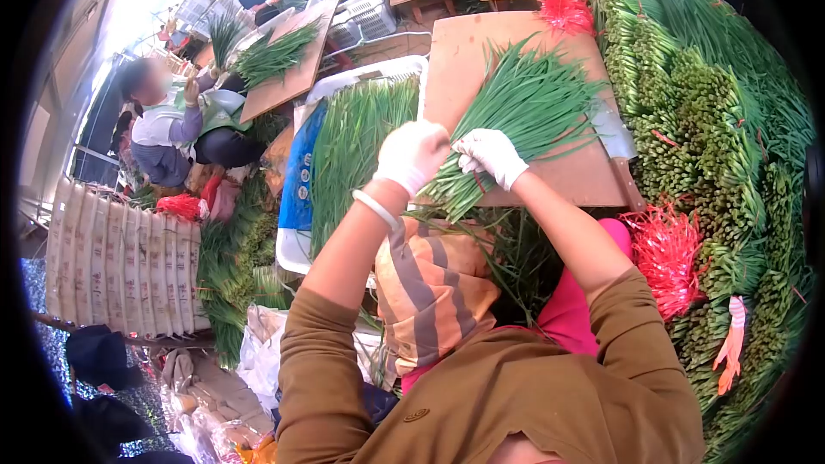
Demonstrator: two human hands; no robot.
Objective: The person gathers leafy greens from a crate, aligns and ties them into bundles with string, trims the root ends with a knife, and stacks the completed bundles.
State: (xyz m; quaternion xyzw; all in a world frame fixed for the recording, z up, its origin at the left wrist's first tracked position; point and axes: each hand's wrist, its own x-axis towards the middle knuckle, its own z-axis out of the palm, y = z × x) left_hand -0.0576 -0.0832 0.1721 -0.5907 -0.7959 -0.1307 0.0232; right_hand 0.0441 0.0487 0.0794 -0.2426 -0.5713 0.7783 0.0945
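Evidently this bunch is partway along; the left hand [414, 155] and the right hand [494, 156], both in white gloves, meet over the stems of a green bunch [537, 99], the left at nine o'clock of the join, the right at three; each grip looks narrow, fingers bent inward, yet I cannot tell what, if anything, is pinched between them. The stalks are gathered together, so that much seems done; I see no band round them, though the hands hide part of the stems, so it looks unfinished to me. The bunch lies slantwise on the counter [451, 60]; its long axis runs from half past seven to half past one, pale stem ends low by the hands, leaf tips fanned wide at the far end. At three o'clock of the hands a knife [613, 133] lies by the counter's edge; at one, a red tuft [565, 10] sits near the far corner; at four, a bigger heap of red strips [670, 258]. Beyond the knife, a big stack of greens [696, 120] shows a few red strands, a good deal already laid up, I'd judge; at nine o'clock, a white crate [294, 249] holds more long leaves [361, 120], which I take as work left.
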